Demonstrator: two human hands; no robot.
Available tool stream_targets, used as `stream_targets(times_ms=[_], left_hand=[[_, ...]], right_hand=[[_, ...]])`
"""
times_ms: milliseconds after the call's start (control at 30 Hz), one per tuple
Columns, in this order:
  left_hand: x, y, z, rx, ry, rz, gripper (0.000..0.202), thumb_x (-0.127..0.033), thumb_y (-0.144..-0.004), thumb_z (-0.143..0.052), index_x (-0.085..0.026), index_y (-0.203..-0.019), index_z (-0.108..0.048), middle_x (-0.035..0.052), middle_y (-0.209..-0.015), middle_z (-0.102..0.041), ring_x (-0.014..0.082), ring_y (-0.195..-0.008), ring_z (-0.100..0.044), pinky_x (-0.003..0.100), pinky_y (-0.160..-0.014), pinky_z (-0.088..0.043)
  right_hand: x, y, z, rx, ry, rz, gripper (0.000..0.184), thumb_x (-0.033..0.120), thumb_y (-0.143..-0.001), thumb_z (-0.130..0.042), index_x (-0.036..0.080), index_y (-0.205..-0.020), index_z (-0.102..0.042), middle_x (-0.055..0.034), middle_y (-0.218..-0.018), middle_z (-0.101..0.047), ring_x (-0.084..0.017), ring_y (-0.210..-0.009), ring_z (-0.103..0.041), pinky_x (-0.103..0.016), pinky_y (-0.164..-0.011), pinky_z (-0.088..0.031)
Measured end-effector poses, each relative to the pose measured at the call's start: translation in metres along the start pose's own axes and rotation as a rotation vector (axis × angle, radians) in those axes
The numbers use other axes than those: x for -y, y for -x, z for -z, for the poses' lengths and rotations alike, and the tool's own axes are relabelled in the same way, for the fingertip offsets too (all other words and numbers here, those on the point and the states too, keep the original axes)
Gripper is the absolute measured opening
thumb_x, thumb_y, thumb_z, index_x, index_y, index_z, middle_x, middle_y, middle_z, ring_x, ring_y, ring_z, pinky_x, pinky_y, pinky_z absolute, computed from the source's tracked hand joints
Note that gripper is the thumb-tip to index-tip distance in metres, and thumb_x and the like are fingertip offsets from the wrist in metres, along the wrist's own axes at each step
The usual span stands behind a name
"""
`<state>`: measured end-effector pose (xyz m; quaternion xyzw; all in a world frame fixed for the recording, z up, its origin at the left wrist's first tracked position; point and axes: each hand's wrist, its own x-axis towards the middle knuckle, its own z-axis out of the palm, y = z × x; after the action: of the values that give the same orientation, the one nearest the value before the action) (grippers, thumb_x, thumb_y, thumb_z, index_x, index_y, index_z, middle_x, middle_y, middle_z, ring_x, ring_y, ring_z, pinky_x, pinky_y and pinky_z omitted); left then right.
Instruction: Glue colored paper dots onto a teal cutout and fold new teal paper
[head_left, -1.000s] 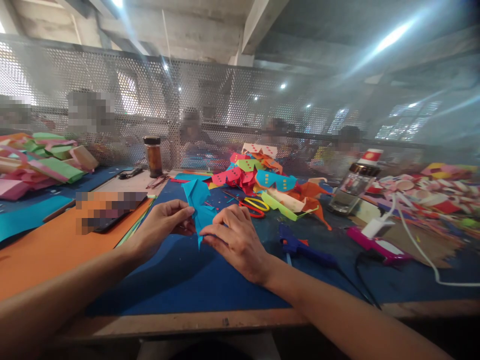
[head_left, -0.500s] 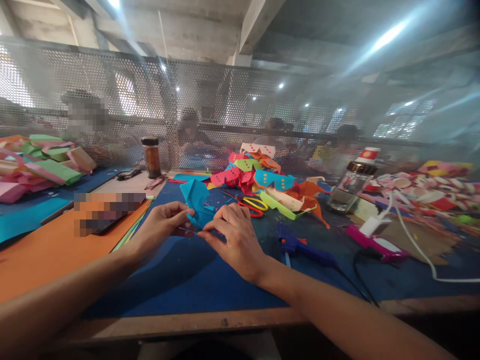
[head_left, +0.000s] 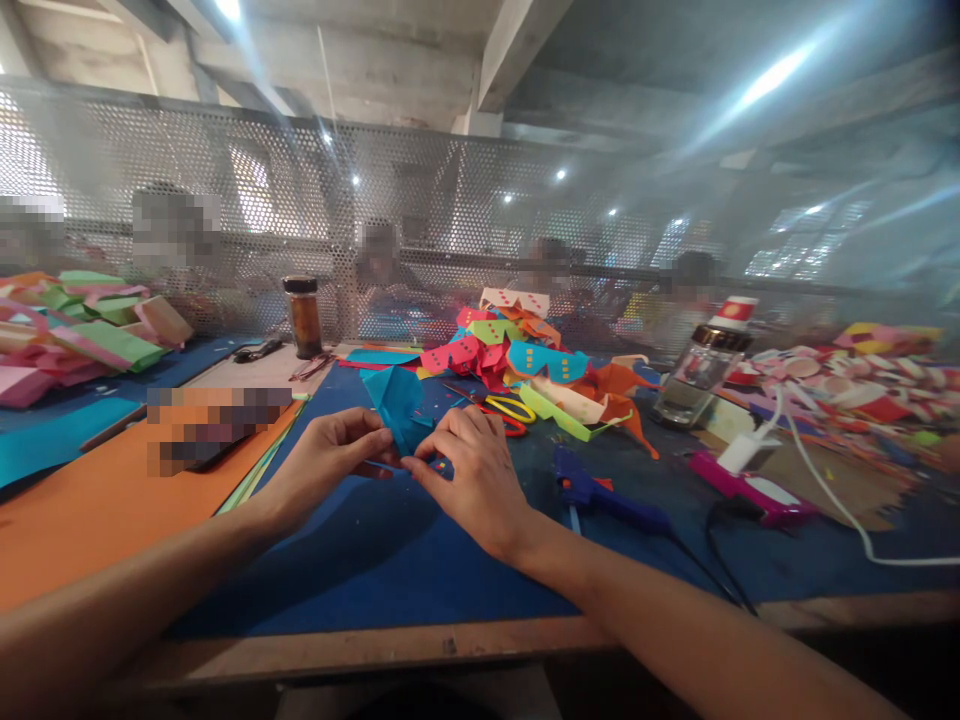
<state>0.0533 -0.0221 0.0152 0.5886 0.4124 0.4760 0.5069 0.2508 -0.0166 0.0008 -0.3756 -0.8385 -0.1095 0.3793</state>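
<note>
A folded piece of blue paper (head_left: 396,400) is held upright above the blue table top (head_left: 360,570). My left hand (head_left: 334,455) pinches its lower left side between thumb and fingers. On the other side, the closed fingers of my right hand (head_left: 469,470) grip its lower right edge, hiding part of it. Behind my right hand lie scissors (head_left: 510,408) with yellow and red handles. A blue glue gun (head_left: 607,495) rests on the table to the right of that hand.
Colourful cut-paper shapes (head_left: 547,362) are heaped at the back. An orange sheet (head_left: 97,510) with a dark phone-like object lies left. A glass bottle (head_left: 694,375), a pink power strip (head_left: 750,487) with cables and a paper pile (head_left: 840,375) stand right. A brown jar (head_left: 304,318) is behind.
The blue paper has turned and tilted slightly to the right in my hands. Both hands have shifted only a little and keep their hold.
</note>
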Motion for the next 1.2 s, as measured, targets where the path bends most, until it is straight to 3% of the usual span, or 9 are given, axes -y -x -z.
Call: stream_targets(times_ms=[233, 633, 733, 867, 967, 1067, 1200], left_hand=[[-0.0027, -0.0006, -0.0024, 0.01, -0.022, 0.015, 0.023, -0.039, -0.075, -0.077, -0.017, -0.075, -0.068, 0.0009, -0.072, -0.07, 0.0192, -0.076, -0.07, 0.032, -0.073, -0.059], [0.0049, -0.0038, -0.0015, -0.037, -0.054, 0.006, 0.022, -0.037, -0.076, -0.076, -0.017, -0.071, -0.066, 0.0006, -0.065, -0.071, 0.0147, -0.063, -0.068, 0.028, -0.069, -0.056], [0.0061, -0.0054, 0.0019, -0.06, 0.005, 0.001, 0.024, -0.038, -0.075, -0.078, -0.017, -0.072, -0.066, 0.0006, -0.065, -0.072, 0.0148, -0.063, -0.069, 0.029, -0.07, -0.057], [0.0037, -0.0043, 0.005, -0.085, 0.075, -0.015, 0.027, -0.041, -0.075, -0.079, -0.017, -0.076, -0.067, 0.0009, -0.068, -0.073, 0.0145, -0.065, -0.068, 0.029, -0.071, -0.057], [0.0021, -0.0028, 0.005, -0.086, 0.094, -0.017, 0.028, -0.041, -0.076, -0.079, -0.016, -0.076, -0.067, 0.0007, -0.068, -0.072, 0.0136, -0.065, -0.067, 0.028, -0.071, -0.057], [0.0022, -0.0025, 0.0041, -0.081, 0.112, -0.009, 0.028, -0.041, -0.075, -0.08, -0.016, -0.074, -0.067, -0.0004, -0.068, -0.07, 0.0129, -0.065, -0.066, 0.028, -0.072, -0.056], [0.0034, -0.0034, 0.0026, -0.072, 0.122, 0.009, 0.029, -0.041, -0.073, -0.081, -0.016, -0.073, -0.065, -0.0002, -0.066, -0.069, 0.0135, -0.063, -0.065, 0.029, -0.071, -0.055]], right_hand=[[-0.0014, 0.0, -0.0001, 0.015, 0.009, -0.017, 0.02, 0.036, -0.084, -0.077, 0.02, -0.077, -0.067, -0.0025, -0.085, -0.063, -0.022, -0.089, -0.053, -0.038, -0.083, -0.034], [-0.0005, 0.002, -0.0022, 0.039, -0.007, 0.01, 0.02, 0.038, -0.087, -0.073, 0.021, -0.082, -0.064, -0.0029, -0.087, -0.063, -0.022, -0.091, -0.053, -0.039, -0.085, -0.036], [-0.0005, 0.0012, -0.0019, -0.053, -0.138, -0.067, 0.022, 0.038, -0.089, -0.07, 0.021, -0.097, -0.059, -0.0025, -0.088, -0.062, -0.021, -0.088, -0.056, -0.039, -0.087, -0.039], [-0.0034, -0.0031, -0.001, -0.161, -0.418, -0.296, 0.036, 0.047, -0.085, -0.068, 0.02, -0.103, -0.052, -0.0034, -0.088, -0.061, -0.02, -0.083, -0.06, -0.037, -0.081, -0.047], [-0.0056, -0.0062, -0.0008, 0.032, -0.585, -0.418, 0.042, 0.054, -0.082, -0.069, 0.018, -0.101, -0.055, -0.0038, -0.084, -0.064, -0.02, -0.079, -0.061, -0.033, -0.072, -0.048], [-0.0065, -0.0069, -0.003, 0.241, -0.689, -0.407, 0.038, 0.055, -0.086, -0.065, 0.018, -0.092, -0.062, -0.0031, -0.081, -0.067, -0.018, -0.075, -0.061, -0.03, -0.068, -0.047], [-0.0077, -0.0056, -0.0071, 0.321, -0.795, -0.377, 0.036, 0.052, -0.088, -0.064, 0.018, -0.077, -0.064, -0.001, -0.072, -0.067, -0.016, -0.07, -0.061, -0.027, -0.065, -0.045]])
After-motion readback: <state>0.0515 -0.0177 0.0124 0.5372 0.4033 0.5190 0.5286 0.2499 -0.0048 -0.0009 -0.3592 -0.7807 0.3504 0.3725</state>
